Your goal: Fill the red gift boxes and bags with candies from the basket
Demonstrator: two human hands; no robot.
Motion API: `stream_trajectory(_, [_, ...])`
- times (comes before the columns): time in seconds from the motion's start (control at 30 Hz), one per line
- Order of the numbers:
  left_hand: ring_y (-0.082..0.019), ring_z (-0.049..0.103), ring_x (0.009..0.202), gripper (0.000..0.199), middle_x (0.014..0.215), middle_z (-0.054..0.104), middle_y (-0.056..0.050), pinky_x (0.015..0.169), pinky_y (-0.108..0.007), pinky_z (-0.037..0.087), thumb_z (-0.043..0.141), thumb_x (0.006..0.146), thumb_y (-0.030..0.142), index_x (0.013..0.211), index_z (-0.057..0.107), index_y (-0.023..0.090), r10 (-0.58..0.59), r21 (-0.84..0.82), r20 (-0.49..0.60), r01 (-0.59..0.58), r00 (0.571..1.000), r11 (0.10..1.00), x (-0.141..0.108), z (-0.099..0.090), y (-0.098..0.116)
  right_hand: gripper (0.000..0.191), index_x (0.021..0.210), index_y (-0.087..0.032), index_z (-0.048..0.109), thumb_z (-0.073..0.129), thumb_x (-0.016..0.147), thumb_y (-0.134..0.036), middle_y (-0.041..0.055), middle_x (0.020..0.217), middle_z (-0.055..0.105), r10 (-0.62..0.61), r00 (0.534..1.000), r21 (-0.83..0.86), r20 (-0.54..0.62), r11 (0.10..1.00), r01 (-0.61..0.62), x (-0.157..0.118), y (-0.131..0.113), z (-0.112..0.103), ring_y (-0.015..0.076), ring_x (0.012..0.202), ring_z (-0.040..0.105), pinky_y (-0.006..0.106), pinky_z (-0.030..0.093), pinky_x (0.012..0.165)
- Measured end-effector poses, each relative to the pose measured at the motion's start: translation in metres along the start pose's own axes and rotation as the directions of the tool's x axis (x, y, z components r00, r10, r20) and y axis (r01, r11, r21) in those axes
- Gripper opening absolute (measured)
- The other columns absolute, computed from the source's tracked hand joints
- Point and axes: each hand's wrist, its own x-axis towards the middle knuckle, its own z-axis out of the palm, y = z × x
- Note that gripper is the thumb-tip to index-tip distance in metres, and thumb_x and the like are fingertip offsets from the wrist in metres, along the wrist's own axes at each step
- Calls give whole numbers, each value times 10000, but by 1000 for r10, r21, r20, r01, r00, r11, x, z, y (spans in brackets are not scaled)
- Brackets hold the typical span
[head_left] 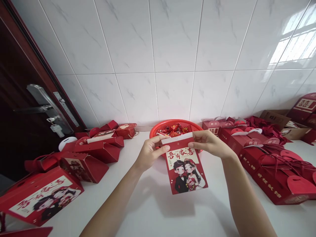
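Note:
Both my hands hold a flat red gift box [186, 171] by its upper edge, above the white table. Its front carries a cartoon bride and groom and gold-red characters. My left hand [152, 153] pinches the upper left corner, thumb on the front. At the upper right corner my right hand [209, 143] grips it the same way, fingers behind. The fingers behind the box are partly hidden. Just beyond it stands a red plastic basket [155, 126] with wrapped candies [174, 129] in it, partly covered by the box and hands.
Several red gift boxes [46, 194] stand on the left, near a small red packet [126, 130]. More red boxes with cords [274, 177] line the right side, with a cardboard box [293, 131] behind. A tiled wall [172, 95] backs the table; a dark door [22, 65] is at left.

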Motion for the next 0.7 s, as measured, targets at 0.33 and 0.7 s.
stream_trajectory(0.33, [-206,705,783,450,885,749,-54,692,-307,599,778,773,366,1176,693,183,91,25,74,-93,993,995,-7,1,10,373,657,-200,605,792,765,-503,-20,597,549,-1,999,104,-34,995,4,-1,-2,0,100,516,482,244,411,452])
stream_trajectory(0.7, [-201,759,747,279,835,795,-52,644,-260,638,768,794,273,1050,753,164,156,35,6,-156,988,987,-13,4,11,292,752,-160,622,762,833,-404,-8,662,605,-26,999,150,27,988,21,2,4,0,88,553,527,216,443,488])
